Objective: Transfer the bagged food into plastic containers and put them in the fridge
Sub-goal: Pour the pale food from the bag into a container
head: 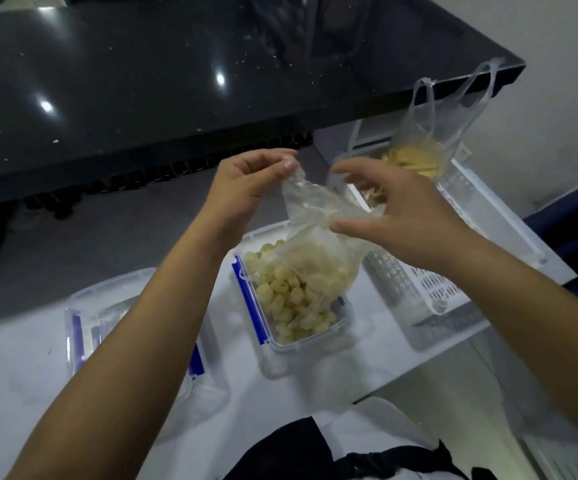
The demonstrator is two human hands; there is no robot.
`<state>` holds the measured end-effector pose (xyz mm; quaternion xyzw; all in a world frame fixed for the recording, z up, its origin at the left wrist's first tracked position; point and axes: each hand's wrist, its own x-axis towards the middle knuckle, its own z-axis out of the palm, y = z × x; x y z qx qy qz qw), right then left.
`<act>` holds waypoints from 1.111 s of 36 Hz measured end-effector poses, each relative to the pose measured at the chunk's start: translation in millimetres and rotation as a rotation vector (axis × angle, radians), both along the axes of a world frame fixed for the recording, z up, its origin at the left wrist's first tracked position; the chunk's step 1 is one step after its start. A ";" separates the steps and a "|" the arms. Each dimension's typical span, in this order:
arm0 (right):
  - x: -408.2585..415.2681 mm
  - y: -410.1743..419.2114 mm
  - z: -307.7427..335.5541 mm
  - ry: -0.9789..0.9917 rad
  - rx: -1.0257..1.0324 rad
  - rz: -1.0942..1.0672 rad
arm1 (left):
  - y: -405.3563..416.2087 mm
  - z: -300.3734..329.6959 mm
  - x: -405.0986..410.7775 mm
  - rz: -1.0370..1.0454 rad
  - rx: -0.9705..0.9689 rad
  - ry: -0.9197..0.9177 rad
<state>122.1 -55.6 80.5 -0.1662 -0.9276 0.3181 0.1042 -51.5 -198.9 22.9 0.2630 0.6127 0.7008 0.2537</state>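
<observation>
Left hand [246, 181]: centre frame, fingers curled, pinching the clear bag's top corner.
Right hand [402, 216]: right of centre, fingers spread and bent, thumb and fingertips on the bag's side.
Clear bag [318, 244]: held upended over the container.
Container [291, 299]: below the bag, clear with blue clips, holding pale round pieces.
Second bag [426, 147]: upper right, in a white basket [415, 289].

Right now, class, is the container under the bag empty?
No: the container beneath the clear bag already holds many pale yellow food pieces.
</observation>
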 end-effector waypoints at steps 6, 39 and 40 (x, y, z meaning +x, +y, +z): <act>30.4 22.7 -22.2 -0.105 -0.188 -0.142 | -6.9 -6.5 -0.3 0.047 0.033 -0.050; 20.9 8.5 -105.3 0.005 -0.961 -0.382 | -31.1 -3.9 7.2 0.079 0.147 -0.119; 21.2 7.5 -107.8 0.003 -0.972 -0.378 | -30.8 -5.9 7.2 0.075 0.152 -0.122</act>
